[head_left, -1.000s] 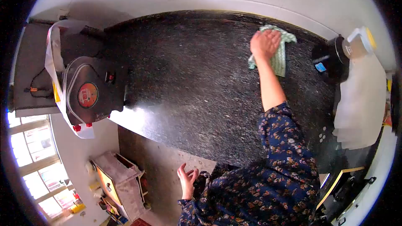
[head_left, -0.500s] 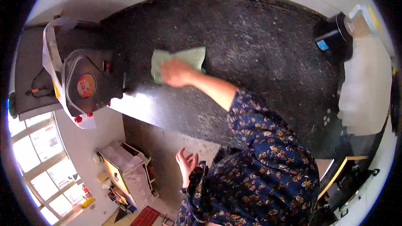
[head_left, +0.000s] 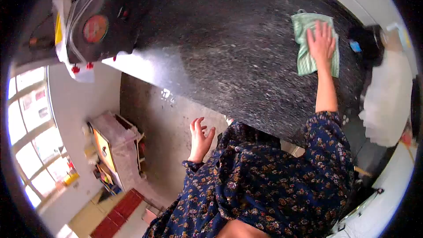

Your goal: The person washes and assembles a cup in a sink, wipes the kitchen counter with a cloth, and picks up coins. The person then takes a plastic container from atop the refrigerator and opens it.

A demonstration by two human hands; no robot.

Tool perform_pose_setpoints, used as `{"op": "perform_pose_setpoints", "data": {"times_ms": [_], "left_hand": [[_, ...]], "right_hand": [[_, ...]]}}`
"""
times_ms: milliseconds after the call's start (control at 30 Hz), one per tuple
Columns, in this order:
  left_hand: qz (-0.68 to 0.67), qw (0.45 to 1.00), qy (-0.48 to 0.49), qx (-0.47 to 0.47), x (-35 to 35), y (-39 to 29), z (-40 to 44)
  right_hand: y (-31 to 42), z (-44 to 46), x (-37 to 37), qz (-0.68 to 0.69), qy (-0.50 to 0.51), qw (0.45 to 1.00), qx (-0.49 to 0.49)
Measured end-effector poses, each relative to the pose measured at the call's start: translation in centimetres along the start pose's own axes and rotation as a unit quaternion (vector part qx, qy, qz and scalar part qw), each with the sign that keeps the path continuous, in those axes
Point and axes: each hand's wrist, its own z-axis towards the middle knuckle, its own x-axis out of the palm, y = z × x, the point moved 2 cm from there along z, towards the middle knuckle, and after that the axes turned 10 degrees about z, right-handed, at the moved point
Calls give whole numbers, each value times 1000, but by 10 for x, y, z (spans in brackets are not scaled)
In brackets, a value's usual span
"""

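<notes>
A pale green cloth [head_left: 305,59] lies spread on the dark speckled countertop [head_left: 246,57], towards its right end. My right hand [head_left: 321,44] rests flat on the cloth with its fingers spread apart, pressing it against the surface. Off the counter's near edge, my left hand [head_left: 201,140] hangs in the air over the floor, fingers loosely curled and apart, touching nothing.
A black container [head_left: 371,46] and a whitish bag-like item [head_left: 387,101] stand at the right end. A dark appliance with a round red label [head_left: 95,28] is at the left. A small cabinet [head_left: 116,143] stands on the floor below.
My right hand and the cloth have moved from the left part of the counter to its right end. The view has shifted, while my left hand stays in the air, loosely curled.
</notes>
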Motion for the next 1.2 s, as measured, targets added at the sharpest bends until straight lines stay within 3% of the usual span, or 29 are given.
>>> {"op": "perform_pose_setpoints", "data": {"times_ms": [100, 167, 200, 267, 300, 400, 433, 500, 567, 633, 733, 900, 967, 1067, 1167, 1200], "left_hand": [[11, 999, -27, -42, -9, 16, -23], [18, 997, -34, -60, -9, 35, -35], [24, 996, -62, -52, -5, 52, -40], [11, 995, -63, -82, -14, 55, -47], [5, 993, -62, -97, -20, 54, -52], [-5, 993, -88, -83, -23, 65, -63], [-5, 993, -97, -68, -25, 71, -69], [-18, 994, -94, -59, -31, 82, -73], [-12, 994, -101, -49, -29, 101, -76], [-26, 994, -98, -36, -42, 112, -76], [0, 993, -111, 25, -39, 139, -67], [37, 991, -110, 73, -51, 145, -51], [25, 991, -108, 79, -54, 138, -42], [33, 992, -91, 76, -52, 140, -20], [30, 998, -50, 4, -60, 123, 6], [34, 998, -54, 9, -64, 117, 15]], "right_hand": [[40, 47, 30, -41, -51, 996, 56], [113, 68, 18, -21, 26, 999, 10], [152, 68, 25, 73, -99, 988, -95], [261, 53, 9, 184, -56, 968, -159], [309, 29, 11, 211, -117, 941, -238], [424, -67, -11, 261, 145, 892, -340], [440, -119, 1, 242, 75, 864, -436], [445, -181, -7, 233, 98, 850, -463], [402, -211, -23, 199, 110, 848, -479], [348, -233, -41, 207, 129, 862, -445], [236, -261, -61, 237, 135, 911, -308], [114, -274, -76, 50, 97, 994, 5], [82, -248, -61, -64, 90, 983, 150], [23, -187, -16, -106, 30, 946, 306], [42, -87, -22, -117, 80, 908, 395], [37, -57, 6, -120, 54, 923, 361]]}}
